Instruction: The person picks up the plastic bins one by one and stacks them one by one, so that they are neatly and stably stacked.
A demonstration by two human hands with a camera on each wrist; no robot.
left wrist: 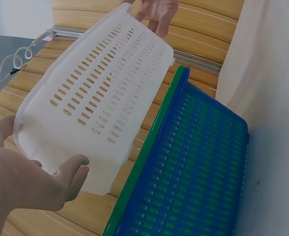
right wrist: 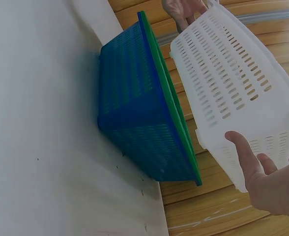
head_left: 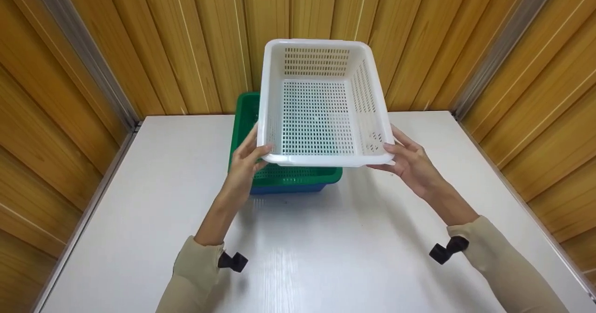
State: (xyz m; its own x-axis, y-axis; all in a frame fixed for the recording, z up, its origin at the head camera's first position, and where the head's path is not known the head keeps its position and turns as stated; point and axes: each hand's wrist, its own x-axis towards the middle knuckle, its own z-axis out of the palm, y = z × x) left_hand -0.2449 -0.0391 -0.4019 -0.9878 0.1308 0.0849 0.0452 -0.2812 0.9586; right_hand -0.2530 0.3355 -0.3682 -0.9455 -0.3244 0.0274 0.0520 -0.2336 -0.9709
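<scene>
A white perforated plastic basket [head_left: 321, 112] hangs in the air, tilted with its opening toward me. My left hand [head_left: 247, 161] grips its near left corner, thumb over the rim. My right hand [head_left: 405, 157] grips the near right corner. Below and behind it, a green basket [head_left: 298, 175] sits nested in a blue one [head_left: 286, 189] on the white table [head_left: 326, 248]. The left wrist view shows the white basket [left wrist: 102, 96] lifted clear above the green rim [left wrist: 149, 147] and blue basket [left wrist: 193, 172]. In the right wrist view the white basket [right wrist: 233, 83] is apart from the blue basket [right wrist: 139, 113].
Wooden slatted walls [head_left: 186, 38] enclose the table on three sides, with grey metal strips in the corners. Black wrist-camera mounts [head_left: 233, 261] sit at both beige sleeves.
</scene>
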